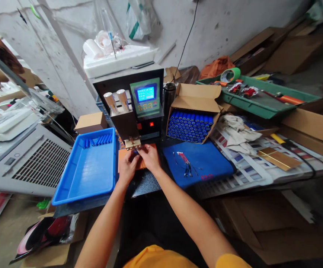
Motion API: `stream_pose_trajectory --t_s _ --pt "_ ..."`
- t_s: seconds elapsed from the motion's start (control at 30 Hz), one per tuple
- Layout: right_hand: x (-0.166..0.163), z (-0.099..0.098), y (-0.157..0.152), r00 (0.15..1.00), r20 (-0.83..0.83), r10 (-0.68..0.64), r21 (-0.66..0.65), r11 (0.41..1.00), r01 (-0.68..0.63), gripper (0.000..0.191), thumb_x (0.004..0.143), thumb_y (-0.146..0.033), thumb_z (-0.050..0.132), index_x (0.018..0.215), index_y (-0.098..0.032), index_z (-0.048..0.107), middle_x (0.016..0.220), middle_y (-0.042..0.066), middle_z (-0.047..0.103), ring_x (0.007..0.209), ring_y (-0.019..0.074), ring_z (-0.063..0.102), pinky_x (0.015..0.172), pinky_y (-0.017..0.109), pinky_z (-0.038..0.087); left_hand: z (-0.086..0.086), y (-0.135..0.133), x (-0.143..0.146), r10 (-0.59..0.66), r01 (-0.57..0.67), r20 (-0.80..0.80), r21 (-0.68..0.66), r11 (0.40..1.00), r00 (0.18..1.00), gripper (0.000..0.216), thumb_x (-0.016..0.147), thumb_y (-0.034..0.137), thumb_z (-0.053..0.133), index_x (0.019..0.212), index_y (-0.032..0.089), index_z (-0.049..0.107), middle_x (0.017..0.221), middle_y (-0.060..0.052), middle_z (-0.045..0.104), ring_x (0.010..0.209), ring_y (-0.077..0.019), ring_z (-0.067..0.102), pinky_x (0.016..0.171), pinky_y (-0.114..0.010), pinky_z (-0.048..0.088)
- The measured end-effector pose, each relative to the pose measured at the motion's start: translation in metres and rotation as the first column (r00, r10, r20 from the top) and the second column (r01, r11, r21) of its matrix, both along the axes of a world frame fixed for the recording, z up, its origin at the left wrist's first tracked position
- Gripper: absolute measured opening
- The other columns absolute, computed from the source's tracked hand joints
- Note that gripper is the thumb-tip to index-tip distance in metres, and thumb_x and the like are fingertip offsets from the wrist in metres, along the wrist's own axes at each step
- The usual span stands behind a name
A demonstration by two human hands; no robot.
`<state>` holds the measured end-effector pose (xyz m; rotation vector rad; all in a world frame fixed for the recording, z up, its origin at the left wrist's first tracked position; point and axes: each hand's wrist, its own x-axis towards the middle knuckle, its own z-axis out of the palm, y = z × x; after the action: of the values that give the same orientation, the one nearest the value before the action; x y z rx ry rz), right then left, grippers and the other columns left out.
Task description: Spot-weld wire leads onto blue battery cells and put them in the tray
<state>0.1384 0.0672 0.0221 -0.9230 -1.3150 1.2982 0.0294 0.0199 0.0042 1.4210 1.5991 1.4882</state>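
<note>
Both hands are together under the head of a spot welder (147, 108) with a lit blue screen. My left hand (128, 166) is closed around a blue cylindrical battery cell (136, 152), of which only a small part shows between the fingers. Close on its right, my right hand (150, 156) has its fingers pinched just below the welder's electrodes (133, 143); what they hold is too small to make out. Beneath the hands lies an orange block (123, 158). Several red and black wire leads (186, 162) rest on a blue mat (172, 176) to the right.
A blue tray (83, 182) on the left holds several blue cells (104, 139) along its far side. Right of the welder, a cardboard box (197, 91) is packed with cells. White gloves (238, 130) and a green tray (275, 108) with tape and tools lie farther right.
</note>
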Motion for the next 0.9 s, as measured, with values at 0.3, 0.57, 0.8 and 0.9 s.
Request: stream_pose_trajectory --t_s 0.3,0.57,0.8,0.9 --pt "0.0010 0.0022 0.0003 1.000 0.006 0.008 0.007 1.000 -0.008 0.010 0.076 -0.029 0.063 0.076 -0.019 0.063 0.083 0.004 0.073 0.080 0.0192 0.067 0.076 0.029 0.050 0.0001 -0.0005 -0.0005 -0.003 0.003 -0.014 0.003 1.000 1.000 0.035 0.082 0.031 0.061 0.114 0.017 0.066 0.101 -0.006 0.073 0.092 -0.0201 0.067 0.085 -0.033 0.052" --pt "0.0013 0.0000 0.0004 1.000 0.014 0.003 0.023 1.000 -0.004 0.011 0.077 -0.031 0.064 0.076 -0.019 0.064 0.082 0.004 0.073 0.078 0.0195 0.067 0.074 0.029 0.050 -0.0012 -0.0004 -0.0016 -0.004 0.003 -0.027 -0.019 1.000 1.000 0.037 0.082 0.033 0.061 0.115 0.017 0.066 0.101 -0.007 0.073 0.091 -0.0209 0.067 0.086 -0.034 0.052" --pt "0.0007 -0.0034 0.0016 1.000 -0.008 0.021 0.025 0.999 -0.021 0.013 0.077 -0.032 0.064 0.079 -0.019 0.065 0.082 0.004 0.073 0.079 0.0191 0.067 0.075 0.029 0.051 -0.0040 -0.0003 -0.0023 -0.005 0.005 -0.012 0.004 1.000 1.000 0.034 0.083 0.034 0.061 0.112 0.018 0.067 0.103 -0.006 0.072 0.095 -0.0212 0.067 0.089 -0.035 0.051" --pt "0.0016 -0.0059 0.0033 0.999 0.020 0.031 0.035 0.999 -0.032 0.014 0.078 -0.033 0.064 0.080 -0.020 0.065 0.084 0.004 0.073 0.080 0.0191 0.067 0.076 0.030 0.051 -0.0024 -0.0007 -0.0021 -0.008 0.008 -0.021 0.000 1.000 1.000 0.035 0.083 0.034 0.061 0.114 0.019 0.066 0.100 -0.006 0.072 0.091 -0.0200 0.067 0.086 -0.033 0.052"
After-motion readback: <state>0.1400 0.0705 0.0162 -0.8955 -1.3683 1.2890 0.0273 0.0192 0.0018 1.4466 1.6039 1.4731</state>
